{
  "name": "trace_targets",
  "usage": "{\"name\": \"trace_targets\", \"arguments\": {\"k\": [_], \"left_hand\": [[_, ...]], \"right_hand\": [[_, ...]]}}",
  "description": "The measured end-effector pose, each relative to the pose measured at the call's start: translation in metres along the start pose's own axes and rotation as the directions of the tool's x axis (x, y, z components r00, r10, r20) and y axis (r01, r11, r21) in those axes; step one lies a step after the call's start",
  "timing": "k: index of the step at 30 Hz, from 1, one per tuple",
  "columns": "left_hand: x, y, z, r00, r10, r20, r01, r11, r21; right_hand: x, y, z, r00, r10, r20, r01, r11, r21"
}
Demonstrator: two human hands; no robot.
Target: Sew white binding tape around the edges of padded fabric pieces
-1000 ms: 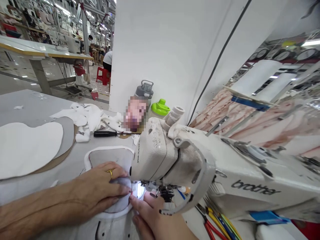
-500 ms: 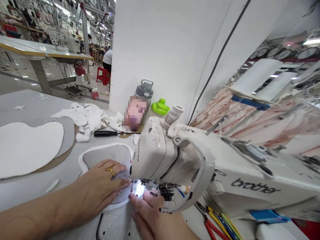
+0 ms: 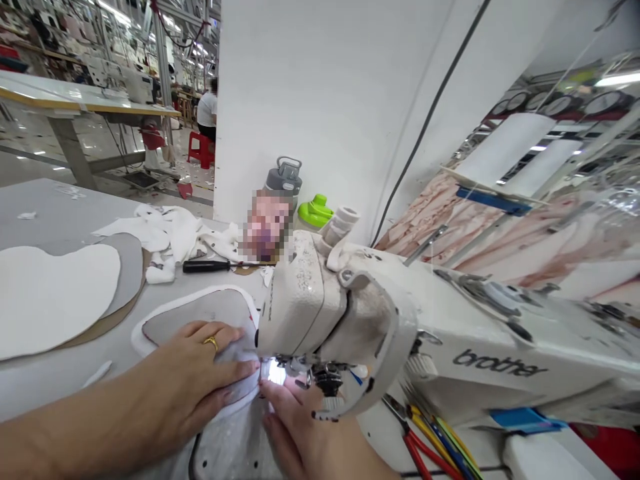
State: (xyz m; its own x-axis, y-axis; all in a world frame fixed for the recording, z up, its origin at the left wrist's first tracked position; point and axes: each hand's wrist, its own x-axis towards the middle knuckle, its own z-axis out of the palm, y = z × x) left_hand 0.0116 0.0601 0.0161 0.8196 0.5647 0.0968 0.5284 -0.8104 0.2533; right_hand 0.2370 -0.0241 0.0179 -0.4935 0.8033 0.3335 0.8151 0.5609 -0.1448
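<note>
Through the head camera I am seeing the grey fabric panel [image 3: 200, 312] swinging round: compared with a second ago, its far end is reaching further out beyond the left hand's [image 3: 203, 367] fingers, while its near edge is staying beside the lit needle area [image 3: 277, 372] of the Brother sewing machine [image 3: 295, 293]. I am reading that as another stretch of the rim coming to the needle. The panel is lying flat under the left fingers, showing rounded corners, a thin dark outline, a puffy white border and a small red mark just ahead of the ringed finger. Those left fingers are resting extended and slightly apart, pressing rather than gripping. The right hand's [image 3: 313, 427] fingertips are meeting the panel's edge beside the light, but the machine is partly hiding them, so I am not managing to tell whether they are pinching it.
</note>
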Motion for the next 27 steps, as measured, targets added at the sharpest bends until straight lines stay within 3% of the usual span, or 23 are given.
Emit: {"name": "trace_targets", "arguments": {"k": [5, 9, 14, 19, 27], "left_hand": [[-0.003, 0.009, 0.02, 0.991, -0.001, -0.133, 0.015, 0.995, 0.099], [-0.01, 0.014, 0.032, 0.968, -0.054, -0.244, 0.087, 0.988, 0.126], [-0.01, 0.007, 0.021, 0.977, -0.045, -0.206, 0.065, 0.994, 0.09], [-0.005, 0.0, 0.011, 0.996, -0.03, -0.079, 0.038, 0.994, 0.099], [-0.012, 0.017, 0.035, 0.979, -0.068, -0.19, 0.096, 0.985, 0.143]], "right_hand": [[0.002, -0.003, 0.001, 0.995, 0.008, 0.098, 0.0, 0.997, -0.075], [0.003, 0.0, 0.007, 0.999, -0.031, 0.017, 0.032, 0.997, -0.066], [0.002, 0.002, 0.003, 0.999, -0.049, -0.016, 0.048, 0.997, -0.055], [0.0, 0.001, 0.003, 1.0, -0.006, -0.028, 0.005, 0.999, -0.034], [-0.007, 0.0, 0.006, 0.999, 0.006, 0.054, -0.005, 1.0, -0.03]]}}
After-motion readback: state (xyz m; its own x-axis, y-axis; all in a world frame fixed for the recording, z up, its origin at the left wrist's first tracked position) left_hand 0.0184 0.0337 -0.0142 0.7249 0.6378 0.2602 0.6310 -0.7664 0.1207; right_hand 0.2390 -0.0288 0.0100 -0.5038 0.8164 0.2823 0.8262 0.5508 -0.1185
